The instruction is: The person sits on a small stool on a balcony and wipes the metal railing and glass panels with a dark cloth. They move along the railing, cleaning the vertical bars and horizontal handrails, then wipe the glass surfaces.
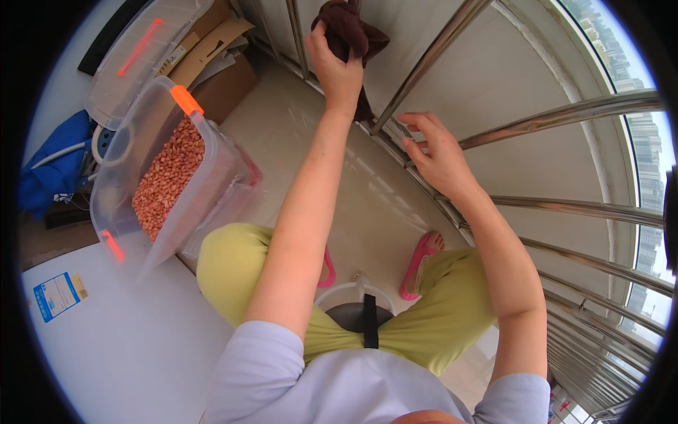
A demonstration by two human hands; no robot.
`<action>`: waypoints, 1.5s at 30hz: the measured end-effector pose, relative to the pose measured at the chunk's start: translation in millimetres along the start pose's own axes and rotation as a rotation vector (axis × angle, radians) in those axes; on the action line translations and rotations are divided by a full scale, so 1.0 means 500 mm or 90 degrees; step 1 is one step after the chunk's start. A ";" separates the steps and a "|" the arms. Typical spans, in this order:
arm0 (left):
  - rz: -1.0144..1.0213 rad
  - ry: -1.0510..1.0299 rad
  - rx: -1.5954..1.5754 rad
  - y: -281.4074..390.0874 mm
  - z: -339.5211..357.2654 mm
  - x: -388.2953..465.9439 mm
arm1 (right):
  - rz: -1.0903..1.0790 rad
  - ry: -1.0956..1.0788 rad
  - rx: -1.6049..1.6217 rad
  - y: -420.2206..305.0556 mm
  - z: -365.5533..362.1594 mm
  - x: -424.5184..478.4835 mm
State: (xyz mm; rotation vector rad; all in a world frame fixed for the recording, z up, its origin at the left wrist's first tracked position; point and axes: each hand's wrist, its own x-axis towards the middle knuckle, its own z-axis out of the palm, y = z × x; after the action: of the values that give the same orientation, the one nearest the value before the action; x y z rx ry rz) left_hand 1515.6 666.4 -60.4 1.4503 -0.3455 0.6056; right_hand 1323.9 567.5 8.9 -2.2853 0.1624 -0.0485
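My left hand [335, 71] grips a dark brown cloth [347, 32] against an upright metal bar of the railing, near the top of the view. Part of the cloth hangs down behind the wrist towards the bottom rail. To the right, my right hand [437, 151] is beside the lower ends of the shiny metal bars [424, 66], its fingers apart and slightly curled, holding nothing. Both forearms reach out over my knees and the tiled floor.
At left stands a clear plastic bin [212, 159] of reddish peanuts [172, 177], its lid [143, 53] behind it. Cardboard boxes [228, 85] lie beyond. A white surface [132, 328] is at lower left. The railing runs along the right, before a window.
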 end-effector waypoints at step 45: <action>0.201 -0.082 -0.031 0.430 0.049 0.320 | -0.130 0.051 -0.078 -0.043 -0.043 -0.056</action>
State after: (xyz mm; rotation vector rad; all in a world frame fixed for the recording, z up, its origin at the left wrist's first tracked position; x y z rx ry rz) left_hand 1523.8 672.5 208.6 1.4020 -0.6938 0.7525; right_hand 1296.3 569.1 39.9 -2.4163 -0.0291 -0.2422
